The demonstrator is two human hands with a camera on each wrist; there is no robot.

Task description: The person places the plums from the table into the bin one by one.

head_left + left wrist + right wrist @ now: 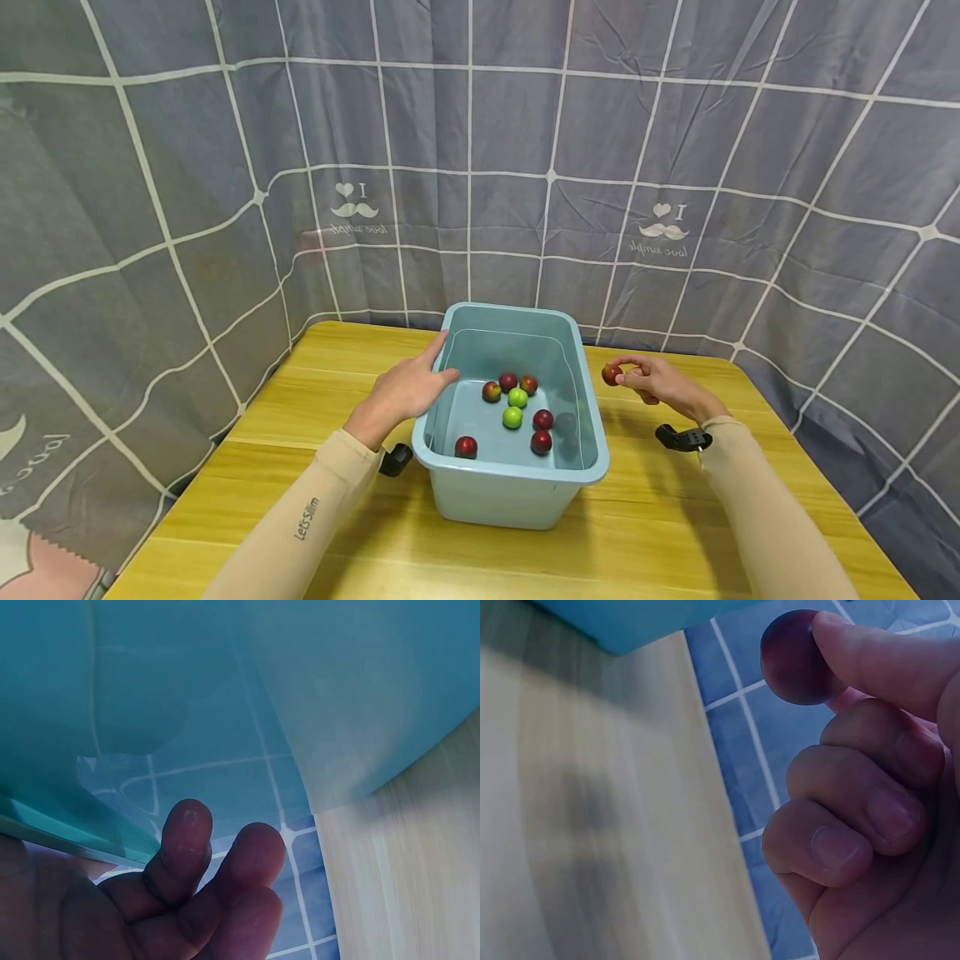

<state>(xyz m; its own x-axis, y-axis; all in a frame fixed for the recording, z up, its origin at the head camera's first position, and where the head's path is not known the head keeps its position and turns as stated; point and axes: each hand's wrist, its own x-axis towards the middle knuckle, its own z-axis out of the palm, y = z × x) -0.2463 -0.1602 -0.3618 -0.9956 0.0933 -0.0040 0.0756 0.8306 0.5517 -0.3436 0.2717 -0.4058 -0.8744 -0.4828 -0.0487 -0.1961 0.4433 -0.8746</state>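
A light blue plastic tub (510,475) stands on the table in the head view. My left hand (407,390) grips its left rim, thumb over the inner side and the other fingers down the outside; the left wrist view shows those fingers (251,855) bent close to the outer wall. To the right of the tub, my right hand (666,387) pinches a dark red plum (611,375) between thumb and fingertips, held up over the table. In the right wrist view this plum (795,660) hangs near the tub's edge, with the other fingers curled into the palm.
Inside the tub lie several red plums (466,447) and two green round fruits (512,417), spread over its floor. The yellow wooden table (360,533) extends on both sides of the tub. A grey checked curtain (510,125) hangs behind and around it.
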